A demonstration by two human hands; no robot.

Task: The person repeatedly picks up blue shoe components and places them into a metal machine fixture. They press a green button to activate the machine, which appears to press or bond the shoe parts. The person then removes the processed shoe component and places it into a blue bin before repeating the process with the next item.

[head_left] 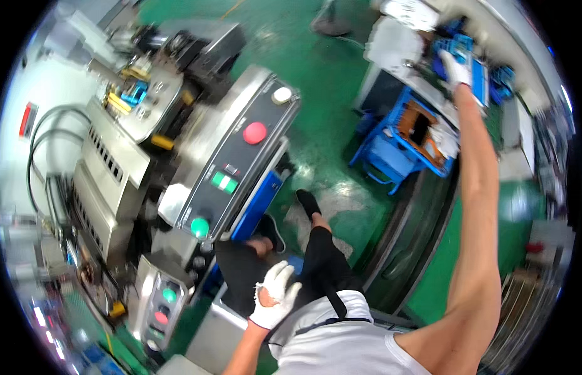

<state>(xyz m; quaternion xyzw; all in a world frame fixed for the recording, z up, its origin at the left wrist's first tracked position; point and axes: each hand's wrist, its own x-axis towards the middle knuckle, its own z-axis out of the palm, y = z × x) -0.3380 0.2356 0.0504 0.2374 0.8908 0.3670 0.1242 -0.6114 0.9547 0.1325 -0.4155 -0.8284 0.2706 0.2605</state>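
My left hand (275, 297), in a white glove with a bare patch showing, hovers in front of my lap. Its fingers are spread and nothing shows in them. My right arm stretches far out to the right. At its end my right hand (455, 70), also gloved in white, is over a cluster of blue parts (461, 45) on the bench. Blur smears its fingers, so whether it grips one of the parts is hidden. A flat blue piece (480, 82) lies just right of that hand.
A machine control panel (234, 156) with red, green and white buttons stands at my left, with a smaller button box (162, 303) nearer. A blue plastic stool (391, 156) bears an open cardboard box (422, 125). Pale sheets (394, 47) lie on the far bench.
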